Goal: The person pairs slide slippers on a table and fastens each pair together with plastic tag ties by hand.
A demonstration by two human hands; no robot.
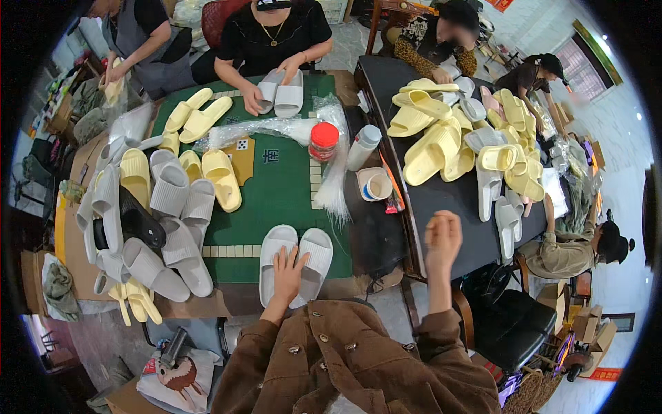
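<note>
A pair of light grey slippers lies side by side at the near edge of the green-topped table. My left hand rests across the inner edges of both slippers, fingers spread and stretched out. Raised to the right, beyond the table's right edge, is my right hand. Its fingers are curled in, and whether something small sits between them is hidden. Left of the pair, a heap of grey slippers also holds yellow slippers and a black slipper.
Clear plastic strands lie beside a red-lidded jar, a white bottle and a paper cup. Yellow slippers pile on the black table. Across from me a person handles grey slippers; other people work around.
</note>
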